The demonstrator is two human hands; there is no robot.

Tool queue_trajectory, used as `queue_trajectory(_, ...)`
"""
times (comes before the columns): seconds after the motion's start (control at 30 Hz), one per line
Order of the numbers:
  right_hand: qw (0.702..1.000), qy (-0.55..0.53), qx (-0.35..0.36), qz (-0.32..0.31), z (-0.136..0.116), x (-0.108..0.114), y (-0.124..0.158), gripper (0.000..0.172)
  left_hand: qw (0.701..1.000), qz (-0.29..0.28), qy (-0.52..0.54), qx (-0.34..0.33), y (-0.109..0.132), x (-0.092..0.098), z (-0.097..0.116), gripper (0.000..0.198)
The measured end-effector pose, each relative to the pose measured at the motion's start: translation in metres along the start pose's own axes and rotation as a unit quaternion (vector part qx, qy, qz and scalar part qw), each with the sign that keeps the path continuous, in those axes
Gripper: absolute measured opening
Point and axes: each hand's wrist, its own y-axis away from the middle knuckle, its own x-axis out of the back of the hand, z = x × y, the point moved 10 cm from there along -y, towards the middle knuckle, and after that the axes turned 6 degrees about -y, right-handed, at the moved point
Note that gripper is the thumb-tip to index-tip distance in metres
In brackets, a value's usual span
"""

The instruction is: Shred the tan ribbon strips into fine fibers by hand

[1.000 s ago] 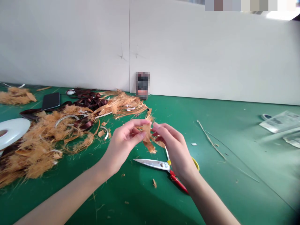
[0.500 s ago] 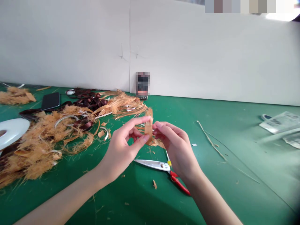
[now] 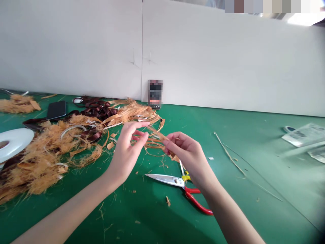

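Observation:
Pinched in the fingertips of my right hand (image 3: 184, 149) is a tan ribbon strip (image 3: 158, 134), which slants up to the left. Its far end lies close to the index fingertip of my left hand (image 3: 127, 145); whether they touch is hard to see. The thumb and index finger of that left hand are apart, with nothing gripped between them. Below both hands, scissors (image 3: 166, 179) with red handles lie on the green table, blades pointing left. Thin tan strands (image 3: 154, 144) show behind and under the fingers.
Frayed tan fibres (image 3: 48, 145) and dark brown ribbon (image 3: 95, 110) are heaped at the left. A white reel (image 3: 15, 144) and a black phone (image 3: 56, 110) sit there too. Another phone (image 3: 155, 95) leans against the white partition (image 3: 215, 57). Clear plastic bags (image 3: 304, 134) lie far right.
My left hand has come off the strip and shifted slightly left, its fingers spreading. The strip has gone from upright to slanting, held by the right hand. More of the scissors' handles shows.

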Motion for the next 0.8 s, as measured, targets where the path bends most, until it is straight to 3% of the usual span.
queue_trajectory(0.13,0.995,0.072,-0.037,-0.061,-0.001,-0.002,0.000,0.015,0.988,0.114,-0.055,-0.084,-0.006,0.034,0.021,0.015)
queue_trajectory(0.2,0.990,0.093,-0.042,-0.096,-0.005,-0.006,0.002,0.014,0.988,0.127,-0.018,-0.084,-0.008,0.043,0.025,0.014)
queue_trajectory(0.23,0.988,0.101,-0.045,-0.112,-0.006,-0.009,0.003,0.014,0.993,0.100,0.010,-0.070,-0.011,0.039,0.024,0.015)
queue_trajectory(0.3,0.983,0.108,-0.053,-0.137,-0.008,-0.013,0.006,0.016,0.997,-0.028,0.075,-0.013,-0.014,0.015,0.017,0.021)
queue_trajectory(0.37,0.982,0.106,-0.048,-0.148,-0.011,-0.015,0.006,0.017,0.970,-0.190,0.135,0.067,-0.004,-0.021,0.007,0.027)
queue_trajectory(0.43,0.984,0.094,-0.042,-0.147,-0.014,-0.015,0.005,0.020,0.930,-0.284,0.191,0.134,0.010,-0.044,0.001,0.029)
queue_trajectory(0.6,0.990,0.035,-0.064,-0.118,-0.012,-0.007,0.002,0.036,0.908,-0.288,0.226,0.204,0.022,-0.054,-0.007,0.021)
queue_trajectory(0.8,0.989,0.019,-0.062,-0.131,-0.019,-0.005,0.002,0.047,0.855,-0.329,0.289,0.278,0.035,-0.066,-0.014,0.023)
